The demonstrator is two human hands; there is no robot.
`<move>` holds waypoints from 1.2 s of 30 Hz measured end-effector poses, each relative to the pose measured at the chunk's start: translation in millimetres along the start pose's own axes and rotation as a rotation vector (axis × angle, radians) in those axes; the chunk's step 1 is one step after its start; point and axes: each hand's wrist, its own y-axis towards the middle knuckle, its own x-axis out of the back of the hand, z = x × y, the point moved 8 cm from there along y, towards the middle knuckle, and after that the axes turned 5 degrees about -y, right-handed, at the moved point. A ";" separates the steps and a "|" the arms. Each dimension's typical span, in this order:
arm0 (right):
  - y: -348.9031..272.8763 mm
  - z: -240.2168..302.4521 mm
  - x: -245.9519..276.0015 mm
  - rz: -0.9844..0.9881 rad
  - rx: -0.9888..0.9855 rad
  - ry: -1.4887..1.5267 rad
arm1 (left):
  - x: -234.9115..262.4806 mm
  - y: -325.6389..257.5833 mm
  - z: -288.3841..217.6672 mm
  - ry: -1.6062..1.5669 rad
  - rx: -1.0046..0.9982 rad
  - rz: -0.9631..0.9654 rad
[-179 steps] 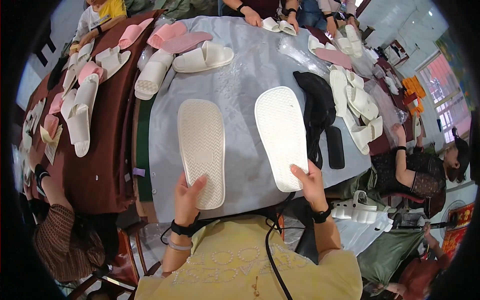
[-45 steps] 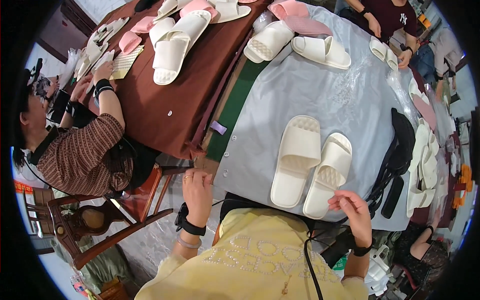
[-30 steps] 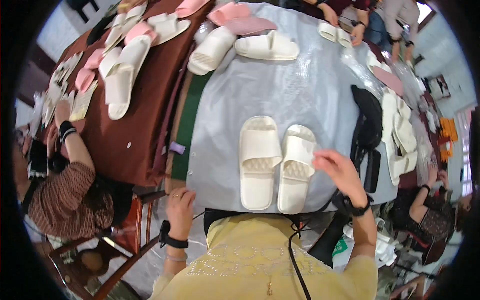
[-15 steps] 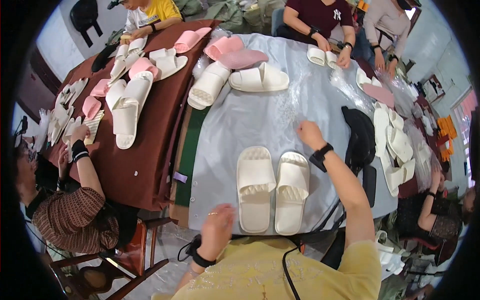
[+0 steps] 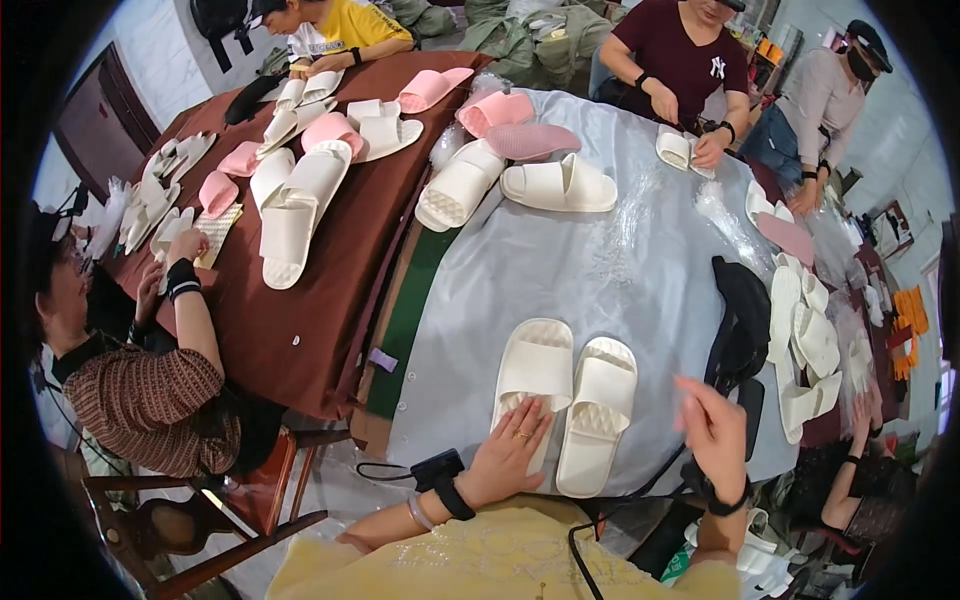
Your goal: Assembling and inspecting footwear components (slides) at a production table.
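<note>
As left hand (image 5: 505, 460) spans slipper (image 5: 533, 370), right hand (image 5: 716, 432) half-curled

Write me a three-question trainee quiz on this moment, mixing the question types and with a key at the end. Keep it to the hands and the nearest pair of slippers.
1. Short answer: Which of the wearer's hands touches the nearest pair of white slide slippers?
2. True or false: The right hand is gripping a slipper.
3. Multiple choice: What does that pair lie on? A) the brown cloth B) the wooden chair C) the grey cloth

Key:
1. The left hand, laid across the left slipper of the pair.
2. False: it is apart from the pair, to its right.
3. C.
</note>
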 end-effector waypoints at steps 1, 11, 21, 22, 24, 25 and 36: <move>-12.6 -10.3 2.4 0.027 -0.127 0.164 | -2.2 1.8 0.6 0.017 0.008 0.054; -78.1 -9.9 -87.7 0.493 -0.228 0.356 | 40.5 -0.4 -33.8 -1.262 -0.059 0.120; -88.6 -8.5 -93.1 0.607 -0.087 0.251 | 33.6 -40.2 36.4 -2.071 0.376 -0.156; -90.6 -15.9 -91.2 0.573 -0.237 0.426 | 28.3 -46.5 42.1 -2.008 0.456 -0.165; -98.5 -34.2 -91.2 0.529 -0.389 0.692 | 21.3 -54.2 41.9 -1.969 0.580 -0.193; -103.4 -38.6 -96.7 0.531 -0.390 0.695 | 14.4 -60.4 43.9 -1.923 0.699 -0.212; -92.6 -66.3 -81.8 -0.002 -0.331 0.926 | 8.5 -64.7 42.3 -2.073 0.585 -0.191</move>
